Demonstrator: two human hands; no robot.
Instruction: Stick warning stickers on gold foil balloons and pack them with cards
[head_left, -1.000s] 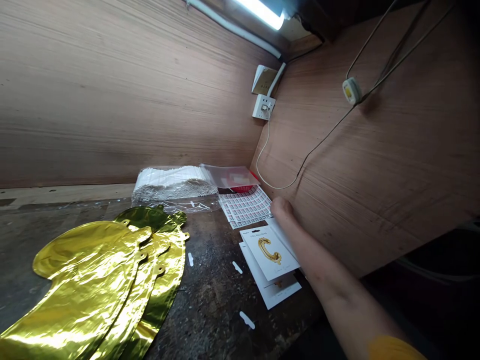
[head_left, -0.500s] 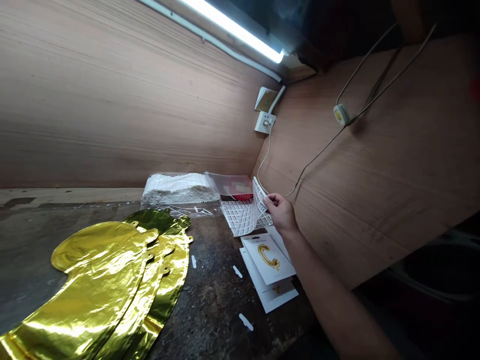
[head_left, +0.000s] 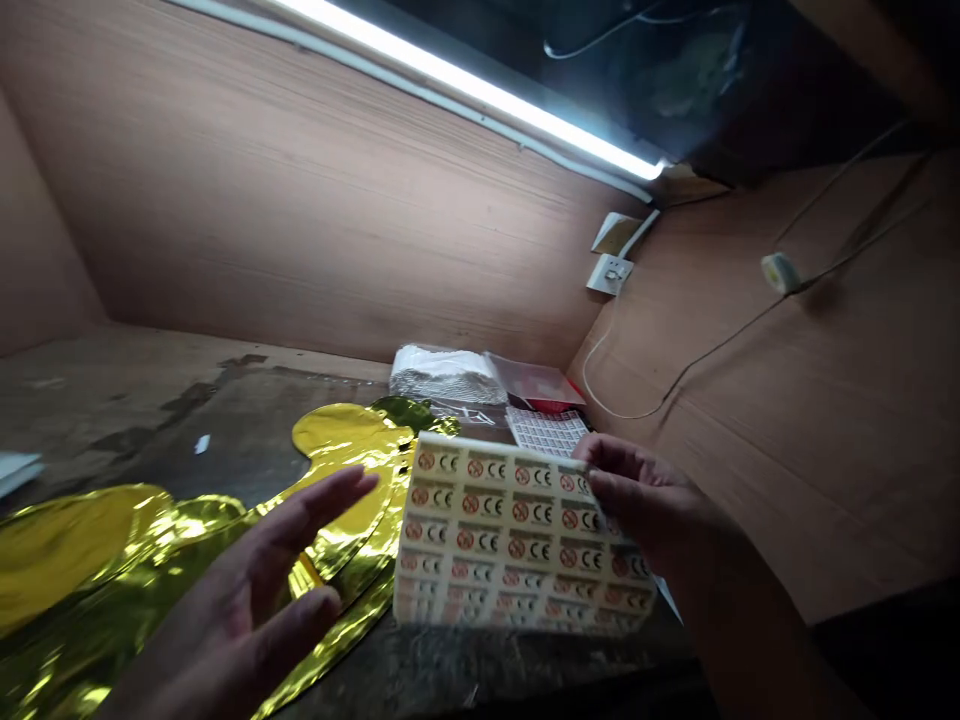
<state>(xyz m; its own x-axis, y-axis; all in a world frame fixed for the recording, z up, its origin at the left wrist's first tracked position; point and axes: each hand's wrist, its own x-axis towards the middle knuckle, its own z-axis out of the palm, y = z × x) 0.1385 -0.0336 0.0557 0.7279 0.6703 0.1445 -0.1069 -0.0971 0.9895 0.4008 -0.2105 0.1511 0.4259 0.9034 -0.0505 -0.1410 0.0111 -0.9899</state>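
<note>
My right hand [head_left: 645, 505] pinches the right edge of a sheet of small CE warning stickers [head_left: 502, 535] and holds it up above the bench, face toward me. My left hand [head_left: 255, 590] hovers open just left of the sheet, fingers stretched out, holding nothing. Under and behind the left hand lie several flat gold foil balloons [head_left: 345, 450]. More sticker sheets [head_left: 546, 430] remain on the bench beyond the raised one.
A clear bag of white pieces [head_left: 442, 375] and a red-filled clear bag [head_left: 536, 385] sit by the back wall. A wall socket [head_left: 609, 272] with a white cable [head_left: 600, 380] is in the corner under a lit tube lamp [head_left: 465, 85]. Wooden panels close the back and right.
My right hand has lifted one sticker sheet off the pile and brought it toward me. My left hand has come into view beside it. The view has swung left and down.
</note>
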